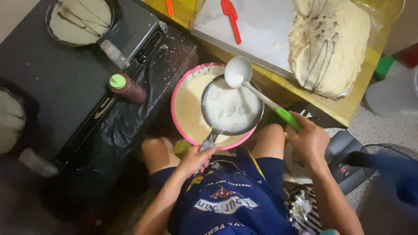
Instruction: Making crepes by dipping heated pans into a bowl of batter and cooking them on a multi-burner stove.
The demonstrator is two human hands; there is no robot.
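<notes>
The left hand [194, 159] has its grip closed around the metal handle of a small frying pan [232, 106], which it holds over a pink-rimmed basin of batter [185, 109]. The pan's floor is coated with a pale, bubbly layer of batter. The right hand [308, 140] has its grip closed around the green handle end of a white ladle [238, 72]; the ladle's bowl sits at the far rim of the pan, up and away from both grips, and looks nearly emptied.

As a judgement, doing this well means keeping the pan level and centred over the basin so any run-off drops back into it, and keeping the ladle bowl low at the pan's rim so nothing splashes on the knees just beneath.

Outward from the left grip, a brown squeeze bottle with a green cap [127, 87] stands on black plastic sheeting beside a dark stove [65, 87]. On the stove's far corner sits another pan [80, 19] holding a pale crepe with dark drizzle. Beyond the ladle, across the basin, a metal tray [261, 26] on the yellow worktop [361, 93] carries a red spatula [230, 17] and a pile of folded crepes with dark streaks [328, 43]. To the right of the right grip a fan [387, 174] stands on the floor.
</notes>
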